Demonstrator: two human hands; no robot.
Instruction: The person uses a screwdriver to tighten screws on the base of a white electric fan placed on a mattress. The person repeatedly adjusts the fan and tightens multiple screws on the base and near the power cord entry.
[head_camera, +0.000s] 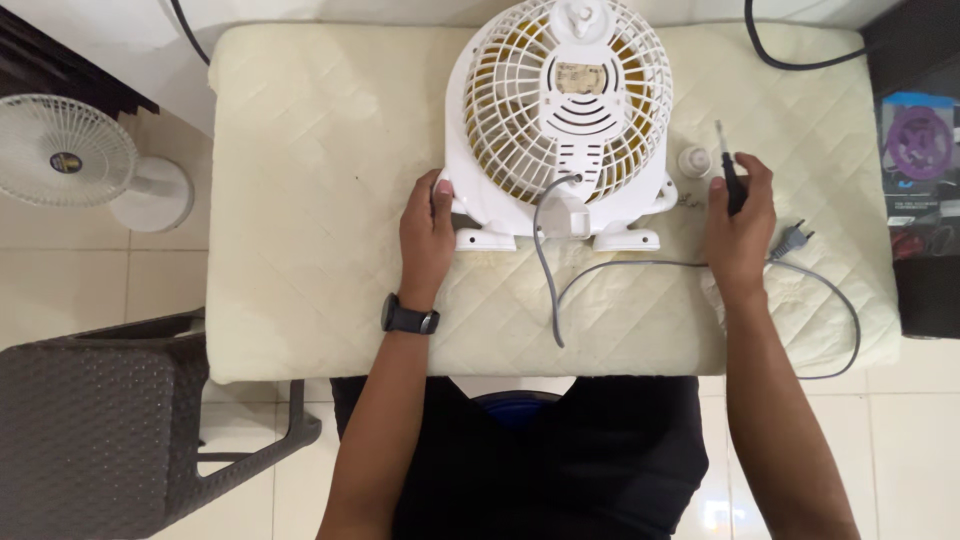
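My left hand (428, 232) has its fingers pressed open against the fan (558, 120), lying grille-up at the surface's (300, 200) far edge. Right hand (740, 225) fingers gripping a screwdriver (728, 170), by a small white cap (693, 160).

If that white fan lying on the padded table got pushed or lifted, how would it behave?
The white fan looks like hollow plastic grille, so probably light. Lying flat, back up, on the quilted pad, it seems unlikely to tip or slide easily. Its grey cord is floppy and would likely trail.
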